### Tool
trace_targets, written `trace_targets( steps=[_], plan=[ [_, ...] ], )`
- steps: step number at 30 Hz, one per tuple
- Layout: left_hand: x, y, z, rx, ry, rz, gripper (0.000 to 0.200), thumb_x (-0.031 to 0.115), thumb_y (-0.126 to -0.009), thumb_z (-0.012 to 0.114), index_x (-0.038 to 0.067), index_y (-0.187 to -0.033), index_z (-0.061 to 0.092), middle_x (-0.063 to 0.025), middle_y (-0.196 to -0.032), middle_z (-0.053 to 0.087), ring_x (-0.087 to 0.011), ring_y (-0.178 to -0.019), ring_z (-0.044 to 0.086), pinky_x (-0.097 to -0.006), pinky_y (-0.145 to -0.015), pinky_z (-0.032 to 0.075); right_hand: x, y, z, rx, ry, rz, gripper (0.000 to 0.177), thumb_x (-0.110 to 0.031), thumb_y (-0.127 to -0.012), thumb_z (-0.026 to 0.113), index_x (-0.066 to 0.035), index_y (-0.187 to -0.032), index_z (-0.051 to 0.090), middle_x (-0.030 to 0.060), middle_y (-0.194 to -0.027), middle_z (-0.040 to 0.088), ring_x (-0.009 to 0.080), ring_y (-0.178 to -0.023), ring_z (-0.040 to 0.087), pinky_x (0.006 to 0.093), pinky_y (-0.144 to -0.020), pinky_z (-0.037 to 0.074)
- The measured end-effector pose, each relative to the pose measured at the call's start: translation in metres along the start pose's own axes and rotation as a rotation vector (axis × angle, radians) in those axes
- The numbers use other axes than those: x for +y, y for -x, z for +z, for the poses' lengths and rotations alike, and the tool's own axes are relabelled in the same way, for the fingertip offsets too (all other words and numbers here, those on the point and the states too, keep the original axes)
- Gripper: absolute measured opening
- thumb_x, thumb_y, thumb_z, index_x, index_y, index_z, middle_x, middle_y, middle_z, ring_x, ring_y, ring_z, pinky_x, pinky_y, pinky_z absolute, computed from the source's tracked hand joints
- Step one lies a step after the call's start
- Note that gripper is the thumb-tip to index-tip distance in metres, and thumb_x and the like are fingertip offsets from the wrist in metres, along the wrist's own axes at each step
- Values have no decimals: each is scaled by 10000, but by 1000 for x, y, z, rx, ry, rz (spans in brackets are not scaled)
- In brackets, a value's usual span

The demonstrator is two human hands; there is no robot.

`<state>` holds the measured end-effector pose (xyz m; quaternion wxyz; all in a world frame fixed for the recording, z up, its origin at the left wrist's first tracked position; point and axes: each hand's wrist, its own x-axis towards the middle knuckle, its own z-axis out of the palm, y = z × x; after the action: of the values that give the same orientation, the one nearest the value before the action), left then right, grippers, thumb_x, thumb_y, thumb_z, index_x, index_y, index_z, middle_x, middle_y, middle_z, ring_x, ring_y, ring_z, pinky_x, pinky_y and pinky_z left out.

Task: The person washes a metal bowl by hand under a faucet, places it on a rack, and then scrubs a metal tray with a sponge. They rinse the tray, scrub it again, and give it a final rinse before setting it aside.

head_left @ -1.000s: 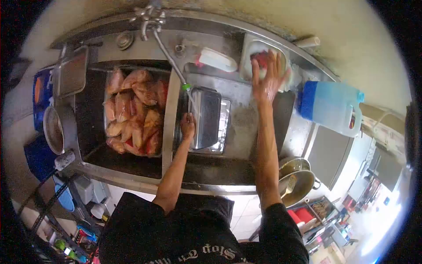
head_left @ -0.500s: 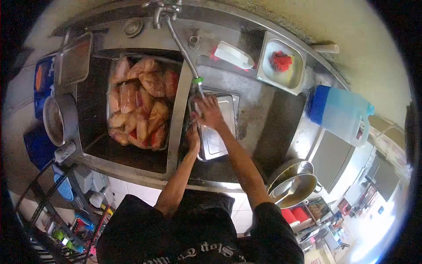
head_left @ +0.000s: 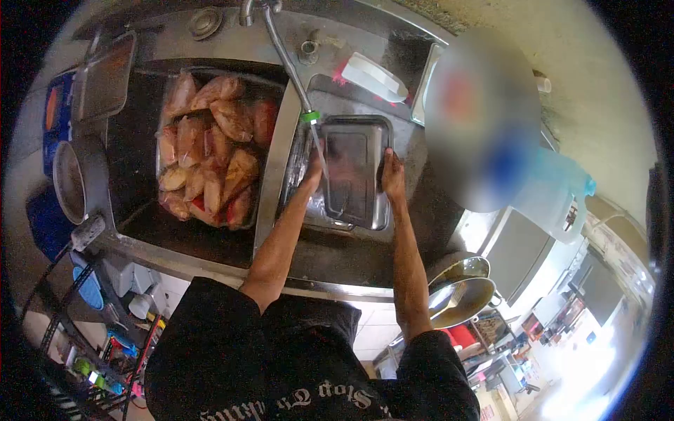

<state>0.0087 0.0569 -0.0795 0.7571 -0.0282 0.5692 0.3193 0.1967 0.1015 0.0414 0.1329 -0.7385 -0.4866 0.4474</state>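
Note:
A rectangular steel pan [head_left: 357, 172] is between my two hands in the right sink basin. My left hand [head_left: 314, 170] grips its left edge, the fingers partly hidden by the pan. At the opposite edge, my right hand [head_left: 394, 175] has its thumb on the rim and its other fingers mostly out of sight. Water runs from the faucet spout with a green ring [head_left: 310, 116] onto the pan's left side. Another shiny metal edge shows beneath the pan, too hidden to name.
In the left basin sits a container of bagged chicken-like pieces [head_left: 210, 154]. A white-handled brush [head_left: 375, 78] lies behind the pan. To the right stand a translucent jug [head_left: 554, 189] and pans [head_left: 463, 302]. A pot [head_left: 84, 186] is at the left edge. A blurred patch hides the right back.
My right hand has moved from the pan's left side to its right edge. The pan has turned and shifted, and both hands now hold it from opposite sides.

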Motion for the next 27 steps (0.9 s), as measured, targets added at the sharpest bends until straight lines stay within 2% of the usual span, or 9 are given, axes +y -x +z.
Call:
trace_targets(
  steps=[3, 5, 9, 12, 13, 16, 18, 20, 27],
  plan=[
    [33, 28, 25, 44, -379, 232, 794, 671, -776, 317, 166, -1365, 144, -71, -1397, 188, -255, -1260, 212, -486, -961, 260, -12, 18, 33, 7, 47, -283, 277, -185, -843, 442, -4, -1053, 464, 225, -772, 580, 405, -712, 558, 453, -580, 441],
    [37, 38, 22, -101, 29, 200, 867, 659, -760, 384, 78, -1357, 144, -87, -1413, 137, -211, -1302, 99, -343, -1043, 103, -41, 47, 58, 15, 619, -402, 359, -93, -803, 482, 52, -1115, 380, 120, -610, 532, 251, -513, 531, 417, -505, 420],
    [-8, 8, -42, -60, -37, 85, 628, 488, -780, 497, 70, -1240, 406, -86, -1237, 418, -213, -1160, 352, -355, -948, 281, -49, 58, 95, -217, 477, -513, 597, -134, -726, 566, 37, -1233, 303, 197, -984, 540, 364, -835, 557, 451, -708, 443],
    [3, 51, -35, 88, -40, 14, 462, 413, -753, 496, 60, -1051, 529, -120, -1068, 507, -203, -971, 468, -367, -832, 366, -42, 54, 78, -647, 146, -577, 646, -351, -725, 608, 7, -1210, 375, 205, -1278, 338, 330, -1233, 259, 466, -1007, 188],
    [13, 70, -21, 106, -23, 32, 446, 405, -736, 504, 56, -1011, 545, -137, -1037, 520, -212, -931, 486, -376, -801, 383, -39, 45, 72, -615, 379, -504, 672, -420, -745, 568, -30, -1250, 358, 162, -1345, 263, 326, -1265, 197, 464, -1024, 151],
    [-4, 47, -17, 180, -115, 4, 319, 345, -706, 522, 74, -865, 576, -78, -826, 555, -207, -706, 514, -354, -626, 416, 2, 33, 69, 163, 825, -668, 592, -409, -816, 456, -89, -1295, 321, 158, -1387, 178, 350, -1281, 143, 497, -1019, 132],
    [-10, 38, -13, 213, -51, 15, 251, 323, -695, 535, 96, -785, 593, -33, -715, 563, -181, -589, 517, -318, -532, 426, 0, 41, 70, 17, 823, -630, 586, -396, -829, 437, -77, -1302, 305, 170, -1391, 157, 350, -1285, 129, 508, -1017, 122],
    [-18, 38, -12, 224, -73, -9, 263, 308, -686, 528, 77, -797, 588, -57, -781, 550, -203, -705, 500, -348, -644, 404, 5, 39, 70, -297, 711, -756, 584, -382, -840, 419, -65, -1311, 285, 212, -1385, 138, 357, -1289, 111, 535, -1010, 103],
    [-28, 52, -18, 201, -92, 93, 226, 274, -700, 532, 66, -779, 567, -41, -768, 533, -164, -704, 495, -292, -662, 388, 10, 38, 81, -284, 808, -799, 559, -371, -835, 421, -70, -1295, 318, 234, -1370, 155, 353, -1286, 125, 510, -1019, 104]
  ],
)
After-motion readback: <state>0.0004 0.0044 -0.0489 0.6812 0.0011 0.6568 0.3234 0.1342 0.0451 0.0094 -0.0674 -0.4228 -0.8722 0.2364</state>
